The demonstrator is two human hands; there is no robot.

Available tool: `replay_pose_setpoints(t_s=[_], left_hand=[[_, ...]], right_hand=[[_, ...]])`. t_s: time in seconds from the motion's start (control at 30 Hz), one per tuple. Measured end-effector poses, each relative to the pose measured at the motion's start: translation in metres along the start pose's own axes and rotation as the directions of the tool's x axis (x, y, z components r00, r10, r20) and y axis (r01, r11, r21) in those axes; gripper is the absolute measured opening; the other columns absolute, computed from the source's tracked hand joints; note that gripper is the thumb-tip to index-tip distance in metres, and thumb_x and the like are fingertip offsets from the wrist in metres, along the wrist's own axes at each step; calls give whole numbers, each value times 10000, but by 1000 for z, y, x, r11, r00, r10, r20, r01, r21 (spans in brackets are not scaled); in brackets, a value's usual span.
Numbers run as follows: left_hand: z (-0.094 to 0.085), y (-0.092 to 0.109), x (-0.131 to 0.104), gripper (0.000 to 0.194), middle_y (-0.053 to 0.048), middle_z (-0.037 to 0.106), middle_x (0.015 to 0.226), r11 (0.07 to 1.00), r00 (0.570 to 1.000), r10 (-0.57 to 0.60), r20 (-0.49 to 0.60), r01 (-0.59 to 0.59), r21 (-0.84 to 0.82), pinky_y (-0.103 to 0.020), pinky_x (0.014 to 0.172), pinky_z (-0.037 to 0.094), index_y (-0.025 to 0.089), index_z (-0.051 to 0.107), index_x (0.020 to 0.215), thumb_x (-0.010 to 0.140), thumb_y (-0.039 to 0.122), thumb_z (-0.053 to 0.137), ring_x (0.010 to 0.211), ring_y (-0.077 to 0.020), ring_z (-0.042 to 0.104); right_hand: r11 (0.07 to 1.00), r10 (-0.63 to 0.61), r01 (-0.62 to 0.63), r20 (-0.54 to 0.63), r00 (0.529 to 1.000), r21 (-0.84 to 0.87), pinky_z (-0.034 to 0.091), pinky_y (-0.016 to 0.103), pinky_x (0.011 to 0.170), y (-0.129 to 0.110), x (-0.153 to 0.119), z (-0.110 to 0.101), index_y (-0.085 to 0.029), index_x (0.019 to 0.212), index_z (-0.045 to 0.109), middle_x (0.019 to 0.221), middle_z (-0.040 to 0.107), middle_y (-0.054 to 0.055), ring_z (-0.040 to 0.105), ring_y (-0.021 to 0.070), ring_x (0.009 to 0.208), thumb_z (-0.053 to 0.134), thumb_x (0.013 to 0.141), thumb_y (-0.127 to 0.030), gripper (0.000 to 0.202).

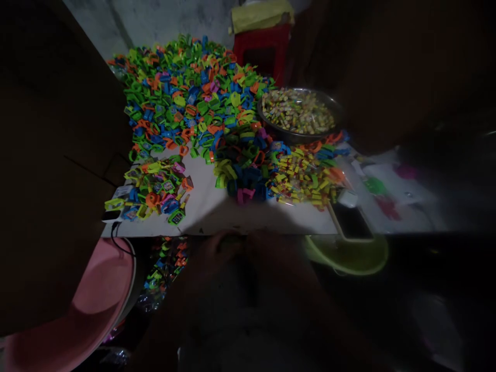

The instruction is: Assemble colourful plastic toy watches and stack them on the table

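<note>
My left hand (220, 252) and my right hand (267, 250) meet at the table's front edge, deep in shadow. The fingers of both look bent and closed around something small and dark between them, too dim to name. Just beyond them on the white table (209, 217) lies a shaded heap of toy wristwatches (248, 173) in blue, green, orange and pink. To its right is a spread of small yellow and red wrapped pieces (300, 178). A smaller group of toy watches (158, 188) sits to the left.
A large pile of toy watches (186, 93) covers the back. Behind the yellow pieces stands a metal bowl (267, 121) of small pieces. A phone (352, 222) rests at the front edge, above a green basin (360, 261). A pink basin (104, 289) is lower left; a red stool (284, 51) stands behind.
</note>
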State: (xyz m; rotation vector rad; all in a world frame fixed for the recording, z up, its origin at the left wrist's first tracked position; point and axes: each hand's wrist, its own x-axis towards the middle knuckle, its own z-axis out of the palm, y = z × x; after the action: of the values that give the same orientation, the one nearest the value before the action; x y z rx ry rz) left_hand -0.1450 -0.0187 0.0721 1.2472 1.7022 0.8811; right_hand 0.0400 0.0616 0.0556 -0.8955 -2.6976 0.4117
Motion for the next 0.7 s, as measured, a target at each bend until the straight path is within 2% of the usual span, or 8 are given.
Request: replay_pose_setpoints(t_s=[0.1,0.23,0.33,0.4,0.47,0.53,0.63,0.7], left_hand=[[-38,-6,13,387,-93,657,1210,981,957,72,-280,-18,191,-403,942,497,242,612,1180,852,443,570,1134,-279,600],[-93,-23,40,446,-210,581,1261,874,741,285,-608,59,483,-519,1058,371,122,569,1222,885,408,503,1239,-360,503],[-99,-30,57,531,-269,438,1408,810,630,376,-680,133,572,-565,1102,287,69,522,1296,886,406,507,1347,-406,373],[-79,-28,67,507,-230,445,1417,780,654,454,-606,37,624,-523,1108,303,96,521,1313,900,389,490,1352,-366,375],[-46,-24,79,416,-156,558,1310,758,740,489,-461,-100,644,-462,1075,363,159,574,1259,902,358,495,1268,-306,472],[-10,-19,93,338,-113,632,1185,797,832,413,-370,-134,590,-432,1003,424,199,637,1158,866,347,556,1130,-282,559],[30,-15,115,262,-122,656,1033,880,851,295,-434,-65,471,-421,954,438,172,665,1013,854,363,580,1014,-277,584],[43,-15,126,230,-125,644,929,905,844,261,-469,-45,423,-425,939,435,160,661,896,837,374,602,961,-280,582]], right_hand=[[984,143,-161,-212,967,-71,442,403,823,36,8,8,-205,1196,591,1141,655,144,578,292,999,561,867,-441,406],[860,396,-467,-310,864,-203,411,454,844,85,4,6,-177,1297,537,1230,591,181,524,333,1046,497,911,-339,420],[817,438,-503,-264,859,-282,382,465,876,101,-2,4,-207,1272,556,1230,587,160,504,326,1060,461,926,-289,368],[808,452,-509,-243,858,-296,371,452,882,104,-2,4,-191,1233,574,1187,599,160,505,313,1050,428,945,-319,347],[790,490,-544,-243,837,-281,363,439,882,104,1,3,-170,1201,583,1159,599,163,508,305,1037,411,953,-365,359],[778,523,-570,-229,821,-264,362,427,870,103,7,2,-167,1190,585,1156,593,164,512,304,1031,411,950,-375,362],[792,530,-561,-186,828,-241,369,394,846,103,15,-3,-158,1160,592,1124,617,164,530,300,1036,411,940,-318,327],[808,526,-548,-154,836,-215,374,367,834,103,18,-6,-147,1096,610,1043,659,157,564,284,1000,400,942,-300,302]])
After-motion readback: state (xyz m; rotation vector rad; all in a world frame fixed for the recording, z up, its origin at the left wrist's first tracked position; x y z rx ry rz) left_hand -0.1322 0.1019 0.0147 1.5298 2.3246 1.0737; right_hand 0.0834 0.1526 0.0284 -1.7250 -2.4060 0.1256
